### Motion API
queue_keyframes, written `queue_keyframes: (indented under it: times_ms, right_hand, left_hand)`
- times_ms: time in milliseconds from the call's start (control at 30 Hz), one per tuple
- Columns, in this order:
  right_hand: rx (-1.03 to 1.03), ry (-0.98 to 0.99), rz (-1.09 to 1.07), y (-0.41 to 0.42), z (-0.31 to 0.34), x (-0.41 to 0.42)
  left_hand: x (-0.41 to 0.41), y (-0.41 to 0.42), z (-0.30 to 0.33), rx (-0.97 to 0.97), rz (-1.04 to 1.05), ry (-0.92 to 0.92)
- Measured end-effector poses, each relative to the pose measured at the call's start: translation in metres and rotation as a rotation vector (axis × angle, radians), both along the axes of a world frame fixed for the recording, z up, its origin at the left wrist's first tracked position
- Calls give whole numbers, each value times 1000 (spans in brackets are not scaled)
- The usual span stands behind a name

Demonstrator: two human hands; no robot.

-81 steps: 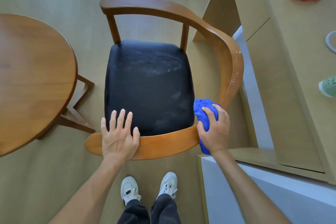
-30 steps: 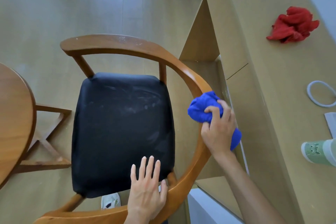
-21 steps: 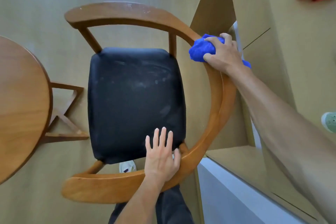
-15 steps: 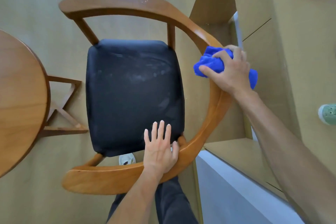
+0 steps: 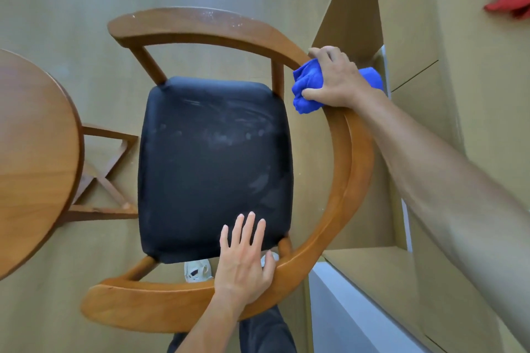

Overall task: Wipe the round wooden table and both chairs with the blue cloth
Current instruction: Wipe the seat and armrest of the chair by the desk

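Head view: right hand (image 5: 337, 80) grips blue cloth (image 5: 307, 89) on chair (image 5: 348, 152); left hand (image 5: 243, 264) flat.

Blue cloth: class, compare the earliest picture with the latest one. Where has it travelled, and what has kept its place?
The right hand has carried the blue cloth along the chair's curved wooden rail, from the near right bend to its far right part, without loosening its grip. The left hand has slid rightward along the near rail and still rests flat there. The black seat remains smudged and unwiped.
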State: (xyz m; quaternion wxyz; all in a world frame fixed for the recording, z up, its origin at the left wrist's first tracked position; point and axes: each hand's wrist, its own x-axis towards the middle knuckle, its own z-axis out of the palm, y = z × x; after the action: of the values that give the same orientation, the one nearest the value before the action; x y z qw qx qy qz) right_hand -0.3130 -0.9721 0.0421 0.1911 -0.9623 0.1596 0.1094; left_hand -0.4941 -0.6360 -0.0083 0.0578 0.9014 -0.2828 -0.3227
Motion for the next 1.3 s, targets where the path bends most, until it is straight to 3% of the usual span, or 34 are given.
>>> queue_keyframes:
  times_ms: [100, 167, 267, 333, 533, 600, 700, 800, 900, 967, 1033, 1133, 1300]
  right_hand:
    - [-173, 39, -113, 0, -5, -12]
    - [-278, 128, -233, 12, -5, -20]
    - [-221, 90, -333, 30, -5, -25]
    - [-176, 59, -334, 28, -6, -24]
    - [-52, -58, -265, 15, -8, -20]
    - [-92, -18, -248, 15, -6, -18]
    - [-72, 40, -389, 15, -5, -29]
    - [123, -9, -526, 17, -5, -51]
    - [221, -182, -656, 16, -4, -66]
    - [298, -268, -766, 20, -4, -61]
    - [230, -302, -795, 24, -5, -48]
    - [133, -268, -707, 24, -10, -15]
    - [8, -99, -468, 31, -28, 51]
  left_hand:
    - [-1, 4, -6, 4, 12, 47]
    - [0, 4, -5, -62, 144, 112]
    - [17, -6, 2, -192, 424, 126]
    - [44, -30, 4, -258, 446, 67]
    - [157, -159, 32, -598, 257, -149]
    - [186, -191, 42, -658, 122, -213]
    - [215, -222, 47, -703, -195, -243]
    - [235, -236, 34, -652, -483, -213]
    - [245, -245, 17, -575, -639, -388]
    - [249, -247, 9, -550, -642, -449]
    - [262, -246, 3, -544, -582, -510]
    - [299, -237, -1, -455, -478, -663]
    - [336, -226, -4, -323, -417, -749]
